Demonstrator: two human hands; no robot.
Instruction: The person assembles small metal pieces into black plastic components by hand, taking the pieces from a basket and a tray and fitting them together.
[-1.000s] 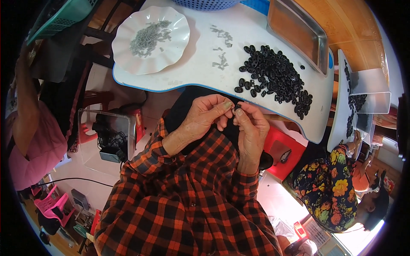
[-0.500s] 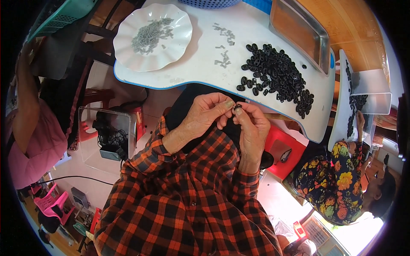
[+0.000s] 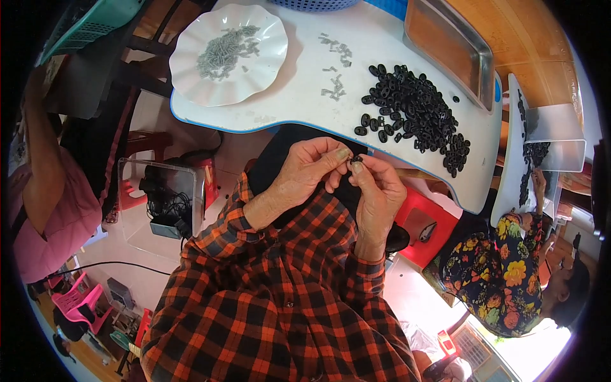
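In front of my chest, just off the table's near edge, both hands meet fingertip to fingertip. My right hand pinches a small black plastic piece between thumb and forefinger. Thumb and forefinger of my left hand are pressed together right beside it; what they hold is too small to make out. Beyond my hands lies a heap of black oval pieces with holes on the white table. Short transparent tubes are scattered left of the heap, and more tubes fill a white scalloped plate.
A metal tray stands at the table's far right, a blue basket at its far edge. On the right a co-worker in a flowered shirt sits at another table; another person in pink is on the left. A red stool is beside me.
My right hand has shifted very slightly to the right, and its fingertips have turned a little around the black piece. My left hand is almost unmoved.
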